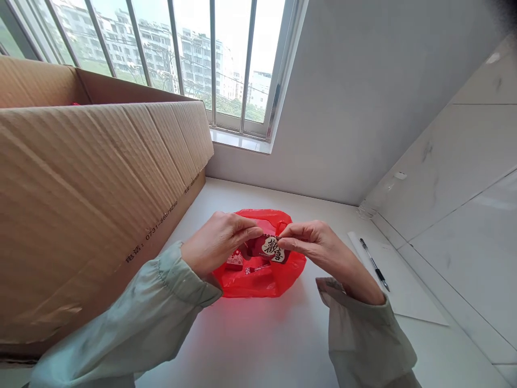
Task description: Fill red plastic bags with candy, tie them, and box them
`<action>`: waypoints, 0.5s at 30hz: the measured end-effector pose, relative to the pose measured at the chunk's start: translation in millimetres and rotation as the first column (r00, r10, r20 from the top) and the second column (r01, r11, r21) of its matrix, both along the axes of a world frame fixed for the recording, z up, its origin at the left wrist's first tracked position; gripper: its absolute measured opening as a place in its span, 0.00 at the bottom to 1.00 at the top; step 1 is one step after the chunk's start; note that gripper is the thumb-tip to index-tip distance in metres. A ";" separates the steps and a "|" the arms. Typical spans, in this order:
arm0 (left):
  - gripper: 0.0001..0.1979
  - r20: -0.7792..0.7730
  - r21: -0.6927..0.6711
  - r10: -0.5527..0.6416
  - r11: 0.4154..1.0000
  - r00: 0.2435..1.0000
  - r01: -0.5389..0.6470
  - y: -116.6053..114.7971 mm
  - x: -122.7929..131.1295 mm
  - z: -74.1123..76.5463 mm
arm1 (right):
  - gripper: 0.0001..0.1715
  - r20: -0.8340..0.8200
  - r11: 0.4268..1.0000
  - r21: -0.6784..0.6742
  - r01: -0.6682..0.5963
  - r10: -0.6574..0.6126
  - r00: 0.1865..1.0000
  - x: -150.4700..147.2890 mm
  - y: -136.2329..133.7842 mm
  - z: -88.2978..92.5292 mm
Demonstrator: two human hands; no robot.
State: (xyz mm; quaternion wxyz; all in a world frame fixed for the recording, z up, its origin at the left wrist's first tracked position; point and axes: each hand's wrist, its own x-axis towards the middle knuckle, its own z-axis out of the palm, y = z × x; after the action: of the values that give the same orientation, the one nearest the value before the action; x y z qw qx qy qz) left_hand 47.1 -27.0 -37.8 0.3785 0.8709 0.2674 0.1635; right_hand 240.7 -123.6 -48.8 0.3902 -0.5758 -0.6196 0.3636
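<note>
A red plastic bag [288, 269] lies open on the white table. Above its mouth is a small dark red packet [271, 248] with a cream patch and large black Chinese characters. My left hand [220, 242] pinches the packet's upper left side between thumb and fingers. At its right end, my right hand [319, 245] pinches it by the top edge. Inside the bag, beneath my left fingers, sits a small patterned red-and-pink box [234, 261]. Other red items in the bag are partly covered by my hands and the packet.
A large cardboard box [100, 183] with its flap up fills the left side, next to a barred window [226, 64]. On the white table [258, 345], a pen [375, 265] rests on white paper [407, 296] at right. Grey wall [343, 108] rises behind.
</note>
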 end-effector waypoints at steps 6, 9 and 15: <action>0.23 0.000 -0.040 -0.005 0.999 1.000 0.005 3.7 -0.8 -4.7 | 0.11 -0.013 1.000 -0.002 0.016 -0.016 1.000 -0.4 3.7 -2.8; 0.22 0.004 -0.055 -0.001 0.998 1.000 0.001 3.9 -1.3 -5.4 | 0.11 0.003 1.000 0.010 0.025 -0.025 1.000 0.3 4.1 -3.1; 0.20 0.030 -0.032 0.008 0.999 1.000 -0.007 4.5 -0.1 -5.8 | 0.11 0.020 1.000 -0.002 0.022 -0.022 1.000 0.0 4.3 -3.5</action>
State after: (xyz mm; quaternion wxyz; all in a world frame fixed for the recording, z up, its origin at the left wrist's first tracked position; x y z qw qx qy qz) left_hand 46.9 -22.5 -43.6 0.3959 0.8612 0.2674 0.1736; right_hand 240.7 -119.3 -52.4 0.3876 -0.5867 -0.6166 0.3541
